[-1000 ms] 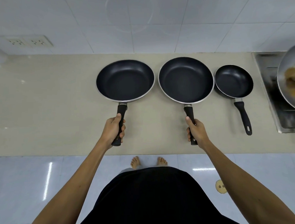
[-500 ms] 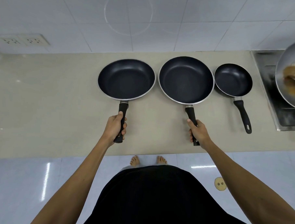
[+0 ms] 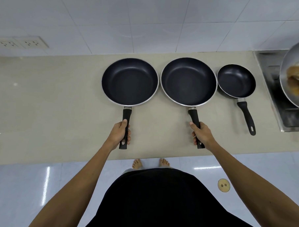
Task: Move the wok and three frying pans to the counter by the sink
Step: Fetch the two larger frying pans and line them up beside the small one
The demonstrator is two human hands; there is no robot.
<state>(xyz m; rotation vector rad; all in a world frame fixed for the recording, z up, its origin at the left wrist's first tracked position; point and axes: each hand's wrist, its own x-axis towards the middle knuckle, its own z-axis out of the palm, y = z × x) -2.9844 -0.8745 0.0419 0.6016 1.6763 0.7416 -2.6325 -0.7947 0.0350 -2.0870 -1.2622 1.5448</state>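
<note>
Beige counter, hands gripping two pan handles, wok cut off right

Bright, even light; glare streaks on the floor; edges bow, and the wok seems motion-blurred.

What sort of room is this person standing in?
Most likely a home kitchen: three black frying pans sit on a beige counter, a metal wok rests over a steel sink, and the wall is tiled.

Three black frying pans abreast on counter; steel wok at right edge.
</note>
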